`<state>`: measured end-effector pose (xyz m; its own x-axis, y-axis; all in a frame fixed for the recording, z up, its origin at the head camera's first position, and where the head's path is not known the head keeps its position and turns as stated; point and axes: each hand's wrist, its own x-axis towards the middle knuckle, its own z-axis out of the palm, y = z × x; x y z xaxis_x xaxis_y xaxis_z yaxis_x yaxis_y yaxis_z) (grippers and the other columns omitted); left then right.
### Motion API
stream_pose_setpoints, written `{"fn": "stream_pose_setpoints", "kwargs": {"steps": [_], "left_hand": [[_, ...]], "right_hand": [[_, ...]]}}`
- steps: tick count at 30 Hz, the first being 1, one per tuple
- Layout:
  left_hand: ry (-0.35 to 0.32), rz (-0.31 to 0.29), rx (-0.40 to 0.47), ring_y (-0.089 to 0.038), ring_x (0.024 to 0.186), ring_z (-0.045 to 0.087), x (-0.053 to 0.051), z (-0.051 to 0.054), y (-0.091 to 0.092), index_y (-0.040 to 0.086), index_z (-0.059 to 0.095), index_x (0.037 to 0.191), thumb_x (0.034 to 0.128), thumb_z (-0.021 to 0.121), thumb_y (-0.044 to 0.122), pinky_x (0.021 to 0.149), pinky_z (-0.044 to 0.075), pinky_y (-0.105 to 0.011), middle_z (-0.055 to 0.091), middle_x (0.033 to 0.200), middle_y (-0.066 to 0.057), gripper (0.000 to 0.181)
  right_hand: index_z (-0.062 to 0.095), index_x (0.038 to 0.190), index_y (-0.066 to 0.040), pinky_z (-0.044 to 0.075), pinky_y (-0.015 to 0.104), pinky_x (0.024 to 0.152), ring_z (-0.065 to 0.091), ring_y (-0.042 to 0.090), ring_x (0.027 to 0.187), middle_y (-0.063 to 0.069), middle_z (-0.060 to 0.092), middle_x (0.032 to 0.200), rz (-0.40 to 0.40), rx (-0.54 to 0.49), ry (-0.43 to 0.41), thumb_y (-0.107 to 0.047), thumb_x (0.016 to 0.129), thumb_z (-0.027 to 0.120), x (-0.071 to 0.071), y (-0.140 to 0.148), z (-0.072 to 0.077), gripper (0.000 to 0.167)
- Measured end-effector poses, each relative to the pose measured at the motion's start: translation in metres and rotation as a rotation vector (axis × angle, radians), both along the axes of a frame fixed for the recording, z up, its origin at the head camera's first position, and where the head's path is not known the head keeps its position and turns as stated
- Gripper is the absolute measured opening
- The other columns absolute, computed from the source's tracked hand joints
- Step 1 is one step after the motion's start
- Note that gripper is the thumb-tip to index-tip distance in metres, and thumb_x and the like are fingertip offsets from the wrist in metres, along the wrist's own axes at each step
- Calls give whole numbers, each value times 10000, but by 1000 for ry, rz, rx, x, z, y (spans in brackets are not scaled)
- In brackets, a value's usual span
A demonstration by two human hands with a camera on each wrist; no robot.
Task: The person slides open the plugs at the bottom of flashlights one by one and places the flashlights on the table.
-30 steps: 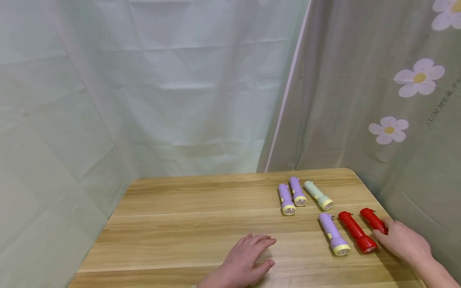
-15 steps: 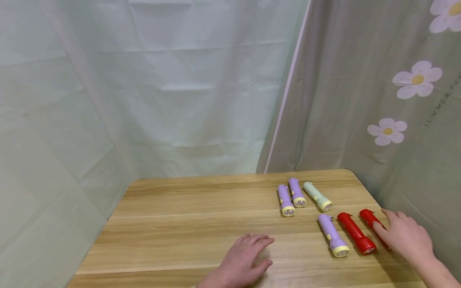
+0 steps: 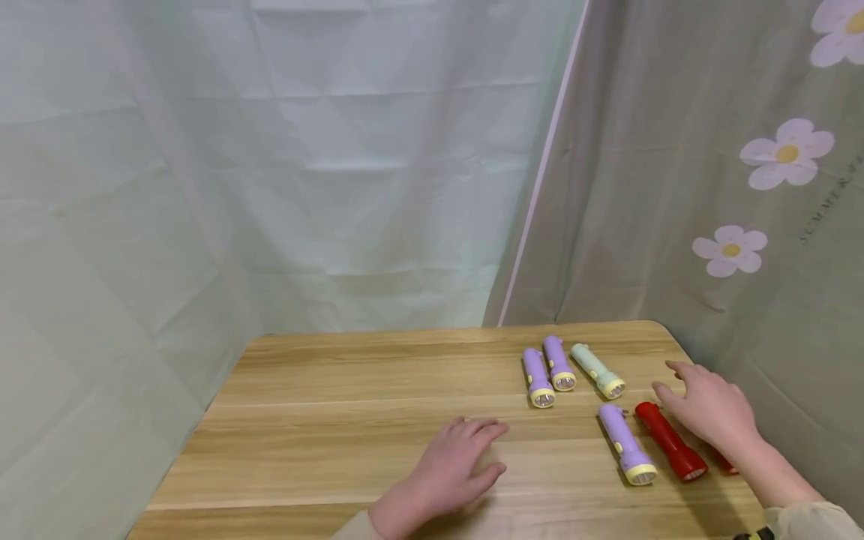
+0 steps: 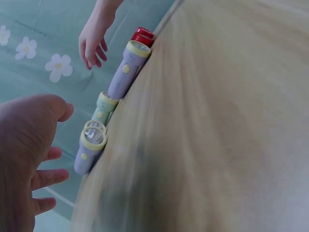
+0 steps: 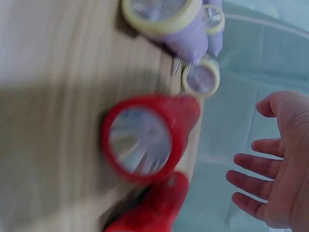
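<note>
My right hand (image 3: 709, 409) is above the right side of the table, fingers extended and holding nothing. Under its wrist lies a red flashlight (image 3: 726, 460), mostly hidden by the arm in the head view. Just left of that one is another red flashlight (image 3: 670, 442), then a purple flashlight (image 3: 626, 447) with a yellow rim. In the right wrist view the hand (image 5: 277, 164) is apart from both red flashlights. My left hand (image 3: 454, 466) stays low over the table's middle front, fingers loosely spread, touching no flashlight.
Farther back lie two purple flashlights (image 3: 538, 379) side by side and a pale green flashlight (image 3: 598, 371). The wooden table (image 3: 324, 435) meets a pale curtain (image 3: 378, 187) at its back edge. A flower-printed grey curtain (image 3: 641, 187) borders the right side.
My right hand has let go of the rightmost red flashlight and moved up, away and to the left over it. That flashlight now shows only its head end. The left hand has hardly moved.
</note>
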<state>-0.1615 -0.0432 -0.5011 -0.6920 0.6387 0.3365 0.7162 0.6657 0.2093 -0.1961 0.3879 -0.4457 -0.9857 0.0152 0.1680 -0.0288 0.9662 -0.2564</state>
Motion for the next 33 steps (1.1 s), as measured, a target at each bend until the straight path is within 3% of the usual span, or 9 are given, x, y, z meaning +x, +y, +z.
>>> {"fn": "stream_pose_setpoints", "kwargs": {"steps": [11, 19, 24, 29, 33], "left_hand": [[-28, 49, -35, -186, 1340, 513, -11, 4, 9, 233, 480, 1521, 1009, 590, 473, 1130, 373, -529, 545, 1465, 10, 575], [-51, 60, -28, -175, 1336, 515, -14, 1, 16, 234, 466, 1529, 1009, 593, 470, 1135, 367, -523, 542, 1463, 22, 585], [-80, 59, -19, -181, 1344, 508, -15, 1, 21, 219, 460, 1534, 1011, 590, 469, 1136, 363, -532, 531, 1478, 15, 595], [-91, 84, -9, -179, 1341, 512, -15, 0, 23, 210, 474, 1524, 1006, 603, 461, 1134, 365, -536, 539, 1472, 11, 590], [-103, 122, 1, -179, 1332, 519, -14, -1, 22, 217, 485, 1514, 1007, 604, 450, 1124, 378, -531, 546, 1465, 12, 570]], "right_hand": [[508, 1407, 90, 487, 652, 848, 587, 528, 1139, 329, 615, 1281, 65, -52, -118, -511, 970, 604, -40, -45, -4, 749], [475, 1424, 107, 484, 629, 858, 569, 505, 1166, 342, 560, 1348, 29, -57, -262, -528, 956, 605, -67, -58, -13, 800], [477, 1417, 102, 495, 559, 778, 606, 406, 1007, 333, 573, 1322, 25, -63, -272, -468, 949, 616, -75, -64, -12, 750], [469, 1412, 117, 490, 558, 787, 598, 376, 957, 335, 579, 1300, 29, -61, -267, -438, 948, 616, -79, -67, -16, 737], [527, 1350, 92, 484, 504, 713, 587, 340, 868, 267, 634, 1158, 24, -57, -265, -428, 940, 621, -80, -69, -19, 670]]}}
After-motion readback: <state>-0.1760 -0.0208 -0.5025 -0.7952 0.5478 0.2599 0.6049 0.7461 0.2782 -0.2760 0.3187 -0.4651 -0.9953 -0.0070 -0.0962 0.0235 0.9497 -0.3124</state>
